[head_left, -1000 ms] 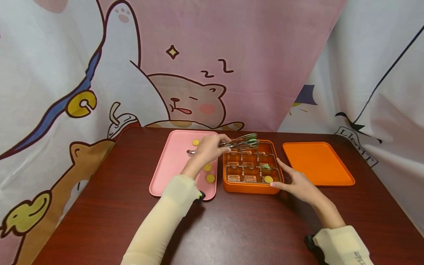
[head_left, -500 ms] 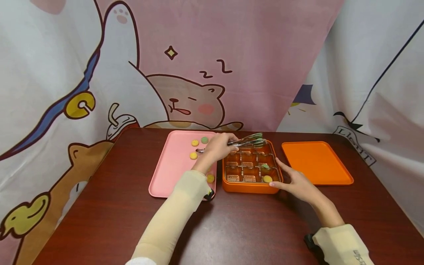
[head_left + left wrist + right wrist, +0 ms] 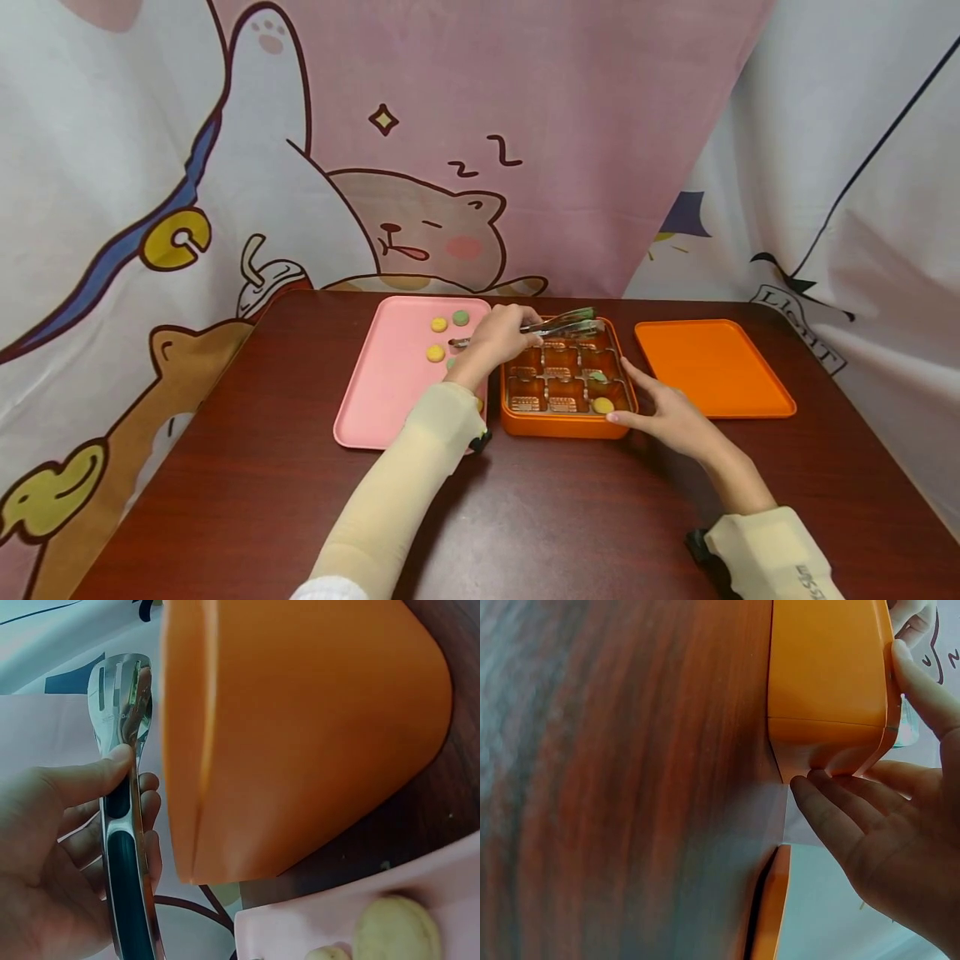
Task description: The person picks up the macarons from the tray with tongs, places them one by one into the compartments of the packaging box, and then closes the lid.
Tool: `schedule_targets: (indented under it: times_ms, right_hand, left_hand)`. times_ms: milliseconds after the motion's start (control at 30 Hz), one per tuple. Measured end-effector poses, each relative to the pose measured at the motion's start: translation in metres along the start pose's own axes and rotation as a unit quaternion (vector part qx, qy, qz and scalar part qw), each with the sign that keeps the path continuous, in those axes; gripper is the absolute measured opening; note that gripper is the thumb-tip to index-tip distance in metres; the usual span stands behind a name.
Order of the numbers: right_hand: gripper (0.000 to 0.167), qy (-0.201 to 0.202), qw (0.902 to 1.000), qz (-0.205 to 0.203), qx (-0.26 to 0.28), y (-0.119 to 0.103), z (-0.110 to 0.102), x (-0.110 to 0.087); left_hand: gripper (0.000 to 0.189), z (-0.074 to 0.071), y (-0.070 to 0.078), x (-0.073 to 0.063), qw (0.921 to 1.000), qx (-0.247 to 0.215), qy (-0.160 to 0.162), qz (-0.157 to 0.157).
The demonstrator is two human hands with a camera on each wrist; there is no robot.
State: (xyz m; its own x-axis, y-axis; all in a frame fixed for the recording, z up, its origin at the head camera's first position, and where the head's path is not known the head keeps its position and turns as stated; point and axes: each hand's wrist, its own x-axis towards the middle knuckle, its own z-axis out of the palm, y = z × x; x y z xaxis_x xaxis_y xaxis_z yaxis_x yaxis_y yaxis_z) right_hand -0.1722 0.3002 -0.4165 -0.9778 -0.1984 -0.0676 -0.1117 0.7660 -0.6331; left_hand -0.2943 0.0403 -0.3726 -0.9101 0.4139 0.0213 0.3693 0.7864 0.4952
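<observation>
L fingers (image 3: 152, 806) grip tongs (image 3: 129, 862) (load at tips? can't tell); R fingers (image 3: 829, 817) lie straight against orange box (image 3: 566, 427). Prob. early: yellow disc (image 3: 602, 405) + green piece (image 3: 597, 377) in, several discs (image 3: 436, 354) left on pink tray (image 3: 367, 408) left of L fingers.

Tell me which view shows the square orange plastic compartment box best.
The head view: it alone shows inside the orange box. Both wrist views show only its outside, cut off by the frame's top edge.
</observation>
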Motion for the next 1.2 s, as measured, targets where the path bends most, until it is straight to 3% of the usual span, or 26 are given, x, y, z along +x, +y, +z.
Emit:
schedule_targets:
  times_ms: [567, 1200]
  right_hand:
    - [0.097, 0.0, 1.0, -0.001, -0.001, -0.0025, -0.0003, -0.0001]
    - [0.097, 0.001, 1.0, 0.001, -0.001, -0.0034, 0.0, -0.0013]
  left_hand:
    - [0.033, 0.0095, 0.0, 0.0057, 0.9999, 0.01, -0.006, -0.013]
    - [0.039, 0.0094, -0.0009, -0.0008, 0.9998, -0.006, -0.015, -0.012]
